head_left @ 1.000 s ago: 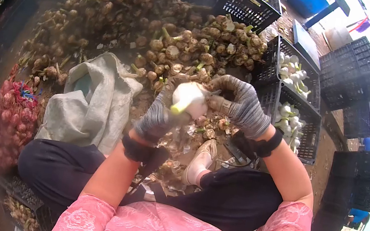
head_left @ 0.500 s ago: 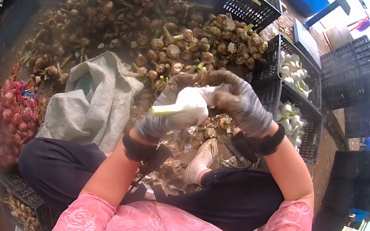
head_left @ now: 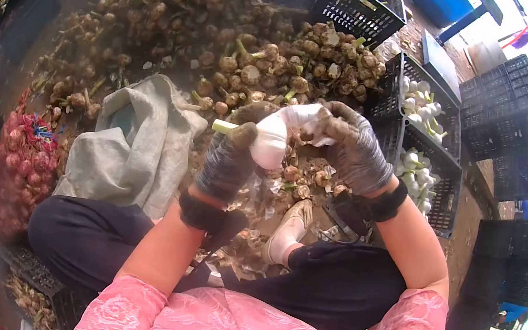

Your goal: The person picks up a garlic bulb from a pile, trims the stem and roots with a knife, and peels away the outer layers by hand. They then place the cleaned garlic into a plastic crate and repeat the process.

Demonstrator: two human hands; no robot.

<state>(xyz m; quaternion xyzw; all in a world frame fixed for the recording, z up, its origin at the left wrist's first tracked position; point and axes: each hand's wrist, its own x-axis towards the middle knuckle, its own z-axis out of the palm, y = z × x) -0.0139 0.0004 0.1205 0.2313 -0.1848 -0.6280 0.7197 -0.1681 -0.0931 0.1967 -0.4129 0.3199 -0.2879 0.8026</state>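
Here, right in front of me, I have a white garlic bulb up between my two gloved hands, above the littered floor. My left hand is partly closed round it, thumb against the bulb, with the short green stem poking out to the left. My right hand is half curled, its fingertips pinching the pale papery skin that stretches across from the bulb. On the far side lies a big heap of dirty brown bulbs. To my left there's a crumpled pale sack, and farther left a red mesh bag full of bulbs. To my right, two black crates hold clean white bulbs.
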